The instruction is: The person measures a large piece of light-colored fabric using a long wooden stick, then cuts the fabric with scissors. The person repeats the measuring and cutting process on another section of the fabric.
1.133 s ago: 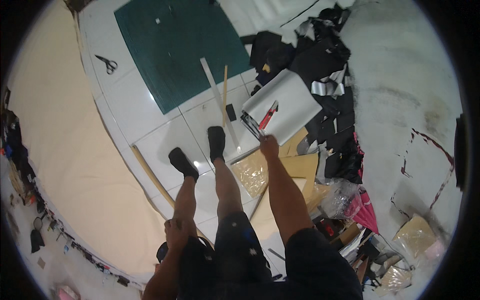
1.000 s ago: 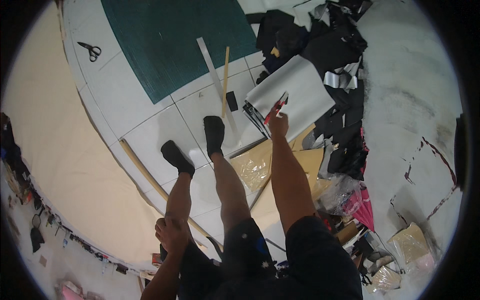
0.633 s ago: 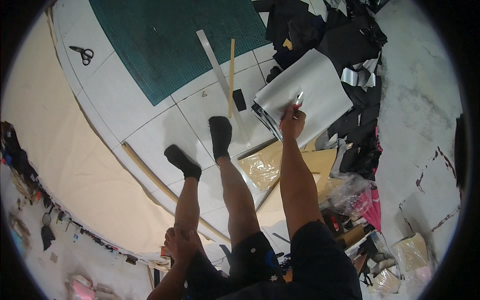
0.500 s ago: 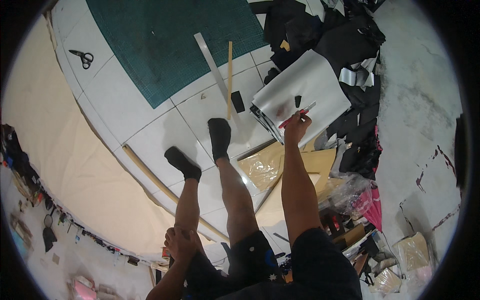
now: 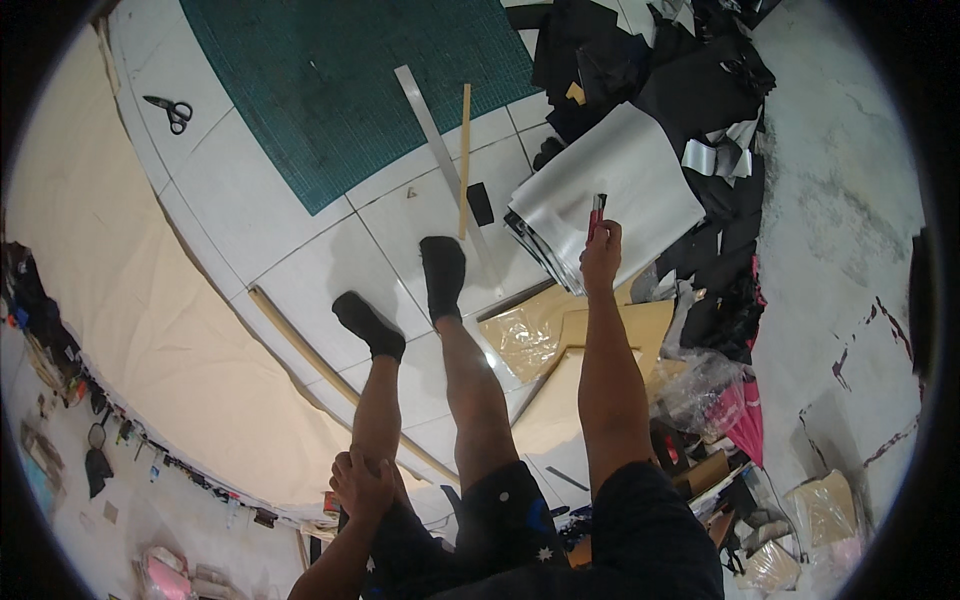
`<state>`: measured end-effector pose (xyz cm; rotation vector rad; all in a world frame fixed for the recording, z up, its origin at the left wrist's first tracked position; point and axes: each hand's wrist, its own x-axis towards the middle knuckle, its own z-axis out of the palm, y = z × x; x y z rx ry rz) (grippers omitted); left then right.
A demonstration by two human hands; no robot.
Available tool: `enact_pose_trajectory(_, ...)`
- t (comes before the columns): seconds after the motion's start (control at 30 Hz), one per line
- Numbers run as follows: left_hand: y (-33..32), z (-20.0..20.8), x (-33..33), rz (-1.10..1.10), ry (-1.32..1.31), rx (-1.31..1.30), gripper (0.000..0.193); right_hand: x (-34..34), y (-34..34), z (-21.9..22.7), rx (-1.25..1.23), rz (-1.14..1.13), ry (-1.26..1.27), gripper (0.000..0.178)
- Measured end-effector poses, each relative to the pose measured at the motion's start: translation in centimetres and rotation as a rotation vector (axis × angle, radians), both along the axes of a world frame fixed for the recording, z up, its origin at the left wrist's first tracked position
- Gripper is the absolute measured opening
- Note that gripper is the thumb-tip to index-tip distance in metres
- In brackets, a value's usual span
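Observation:
My right hand is closed round a red utility knife, its metal end pointing away from me. The knife is over a stack of silvery sheets, and a small dark piece shows by its tip, mostly hidden. Whether the tip touches that piece I cannot tell. My left hand lies over my left knee with its fingers spread on the skin, holding no object.
A green cutting mat lies ahead, with a metal ruler and a wooden strip near it. Scissors are far left. Black scraps heap up at the right. Brown cardboard and beige cloth flank my legs.
My right hand has turned the utility knife from slanting rightward to pointing away from me, over the small dark piece. My left hand has stayed on the knee.

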<state>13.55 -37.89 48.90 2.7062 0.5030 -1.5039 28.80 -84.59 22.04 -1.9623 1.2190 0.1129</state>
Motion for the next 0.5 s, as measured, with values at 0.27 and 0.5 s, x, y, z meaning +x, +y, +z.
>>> enact_pose_trajectory(0.27, 0.0, 0.3, 0.5, 0.052, 0.087, -0.012, 0.057, -0.9, -0.6, -1.7, -0.179, -0.155, 0.093, 0.058)
enact_pose_trajectory(0.5, -0.2, 0.4, 0.3, 0.076, -0.017, -0.035, 0.044, -1.9, -1.8, -3.3, -0.444, -0.056, 0.157, 0.069)
